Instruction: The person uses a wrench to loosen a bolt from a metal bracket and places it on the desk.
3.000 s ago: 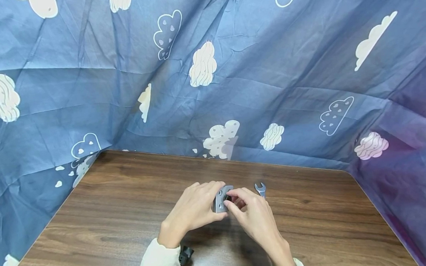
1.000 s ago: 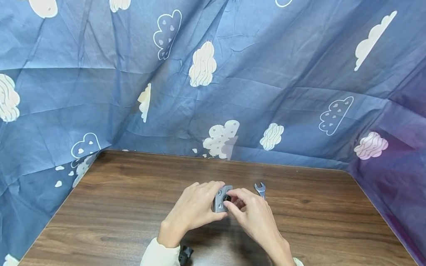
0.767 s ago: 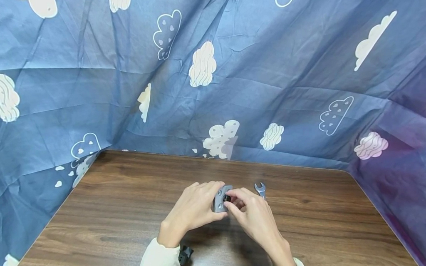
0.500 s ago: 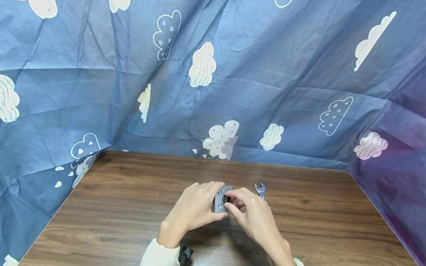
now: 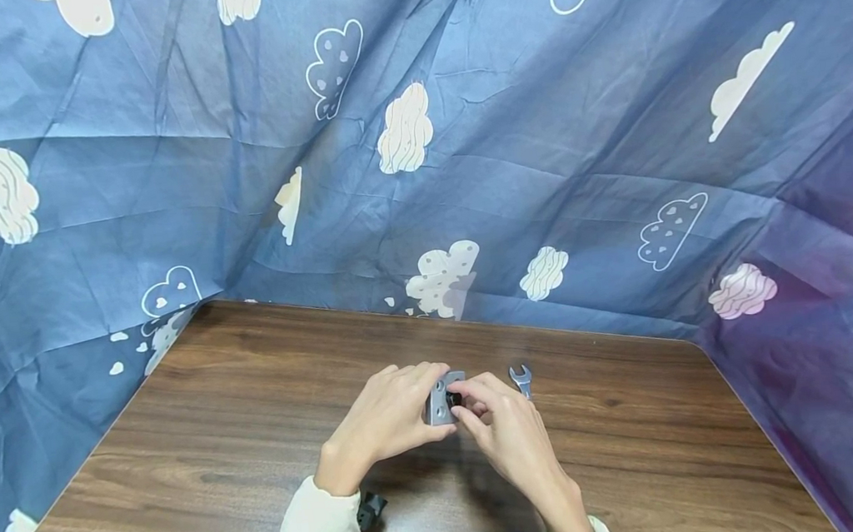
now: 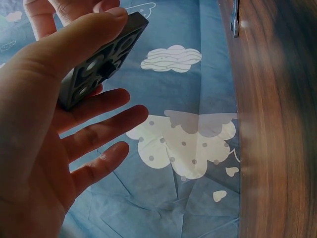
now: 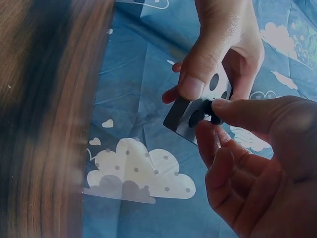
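Observation:
A small grey metal block [image 5: 439, 409] with several round holes is held above the table, tilted. My left hand [image 5: 389, 415] grips it by its edges, the thumb at the near edge and the fingers at the far side. From a middle hole a short black bolt [image 7: 216, 119] sticks out. The thumb and index finger of my right hand [image 5: 513, 434] pinch its outer end, the other fingers curled below. In the left wrist view the block's [image 6: 137, 29] holed face shows, partly behind the left thumb. The bolt's far end is hidden inside the block.
An open-ended wrench [image 5: 521, 380] lies on the wooden table [image 5: 256, 396] just beyond the right hand, its lower part hidden. A blue cloud-print cloth [image 5: 509, 168] hangs around the back and sides of the table. Black wrist cameras [image 5: 371, 511] sit below both wrists.
My right thumb and index finger have shifted slightly round the bolt's end, the index finger now further over it. The left hand and the block have stayed in place.

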`<state>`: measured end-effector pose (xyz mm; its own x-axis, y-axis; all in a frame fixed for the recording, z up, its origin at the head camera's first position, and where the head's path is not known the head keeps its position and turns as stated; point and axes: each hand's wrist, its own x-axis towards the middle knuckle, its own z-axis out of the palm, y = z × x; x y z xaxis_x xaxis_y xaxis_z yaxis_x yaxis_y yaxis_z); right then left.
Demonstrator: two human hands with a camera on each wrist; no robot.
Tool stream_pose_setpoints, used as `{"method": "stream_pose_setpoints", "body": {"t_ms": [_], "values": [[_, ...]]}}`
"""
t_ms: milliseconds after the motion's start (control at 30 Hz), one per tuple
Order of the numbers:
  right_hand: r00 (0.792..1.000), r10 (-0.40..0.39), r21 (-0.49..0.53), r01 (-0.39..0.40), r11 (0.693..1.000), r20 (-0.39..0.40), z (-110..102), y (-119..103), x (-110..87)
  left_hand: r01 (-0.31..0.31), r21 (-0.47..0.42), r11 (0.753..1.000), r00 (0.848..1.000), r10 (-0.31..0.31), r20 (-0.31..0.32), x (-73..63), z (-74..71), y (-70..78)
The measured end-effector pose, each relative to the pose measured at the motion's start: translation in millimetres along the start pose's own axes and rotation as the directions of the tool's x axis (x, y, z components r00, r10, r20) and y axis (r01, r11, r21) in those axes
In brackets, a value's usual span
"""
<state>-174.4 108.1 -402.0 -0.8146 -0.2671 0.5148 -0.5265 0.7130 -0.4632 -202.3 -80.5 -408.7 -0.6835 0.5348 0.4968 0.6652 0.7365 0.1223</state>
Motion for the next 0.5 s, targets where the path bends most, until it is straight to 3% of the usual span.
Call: {"method": "stream_pose_setpoints", "body": {"t_ms": [300, 500], "values": [[0.990, 0.138, 0.028, -0.138, 0.990, 0.010, -0.7, -3.9, 1.6, 0.013, -0.008, 1.000, 1.000, -0.013, 0.018, 0.5, -0.6, -0.1], [0.994, 0.105, -0.011, -0.106, 0.994, -0.019, 2.1, -0.8, 0.5, 0.007, -0.008, 1.000, 1.000, -0.007, 0.010, 0.8, -0.8, 1.0]]}}
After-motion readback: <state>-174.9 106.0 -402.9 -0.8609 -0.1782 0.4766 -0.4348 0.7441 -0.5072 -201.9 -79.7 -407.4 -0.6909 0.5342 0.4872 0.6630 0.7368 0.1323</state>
